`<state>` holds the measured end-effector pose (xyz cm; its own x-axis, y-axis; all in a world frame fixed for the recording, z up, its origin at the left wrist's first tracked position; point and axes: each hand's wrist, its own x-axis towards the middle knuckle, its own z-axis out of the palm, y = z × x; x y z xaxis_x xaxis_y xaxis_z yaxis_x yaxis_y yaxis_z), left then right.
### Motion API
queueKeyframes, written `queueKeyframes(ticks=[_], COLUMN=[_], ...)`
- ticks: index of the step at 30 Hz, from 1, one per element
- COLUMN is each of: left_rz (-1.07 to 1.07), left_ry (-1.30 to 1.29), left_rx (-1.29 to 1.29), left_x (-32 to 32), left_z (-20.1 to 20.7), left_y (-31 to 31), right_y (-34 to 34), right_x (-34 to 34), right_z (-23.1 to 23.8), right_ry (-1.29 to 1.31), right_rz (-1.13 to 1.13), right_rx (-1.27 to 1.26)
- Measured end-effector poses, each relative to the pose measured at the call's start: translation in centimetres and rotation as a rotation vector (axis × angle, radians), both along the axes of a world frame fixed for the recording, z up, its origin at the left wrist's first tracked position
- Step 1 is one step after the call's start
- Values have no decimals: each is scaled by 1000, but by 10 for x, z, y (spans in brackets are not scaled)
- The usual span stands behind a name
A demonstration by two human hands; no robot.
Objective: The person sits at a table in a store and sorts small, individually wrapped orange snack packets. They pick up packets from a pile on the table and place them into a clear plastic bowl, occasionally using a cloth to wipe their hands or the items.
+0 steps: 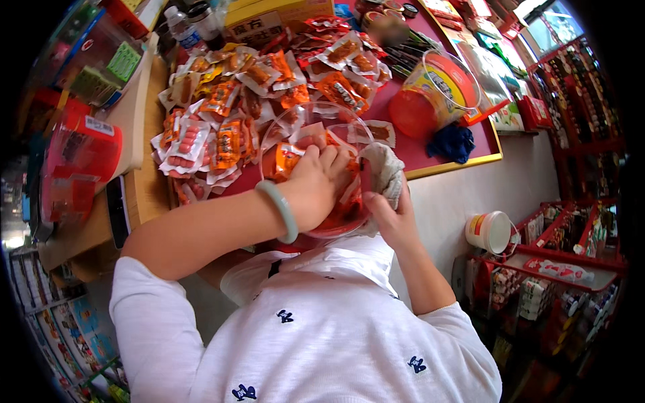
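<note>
Left hand (314,188) inside tub (338,221); right hand (396,218) alongside.

packets (228,144) were orange, white and see-through over reddish-brown | tub (346,225) was clear | rag (384,171) was greyish white | bangle (282,209) was pale green | shirt (349,336) was white, scattered with small navy motifs | tabletop (411,153) was maroon, its edging (463,166) gold | bucket (416,111) was red and yellow | bundled cloth (451,143) was dark blue | carton (282,12) was yellow
</note>
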<state>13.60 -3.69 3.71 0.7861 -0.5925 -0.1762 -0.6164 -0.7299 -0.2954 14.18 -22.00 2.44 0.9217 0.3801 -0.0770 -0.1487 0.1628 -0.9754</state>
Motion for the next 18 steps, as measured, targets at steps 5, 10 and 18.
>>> queueKeyframes(ticks=[5, 10, 18], left_rz=[117, 673, 945], left_ry=[82, 83, -250], left_rx=[-764, -1510, -502], left_x=[11, 10, -31], left_z=[50, 77, -66], left_y=[15, 92, 118], right_y=[-12, -28, -15], right_x=[14, 37, 41], right_z=[-6, -4, -7], right_ry=[-74, -176, -174], right_rz=[-99, -138, -351], right_rx=[29, 10, 12])
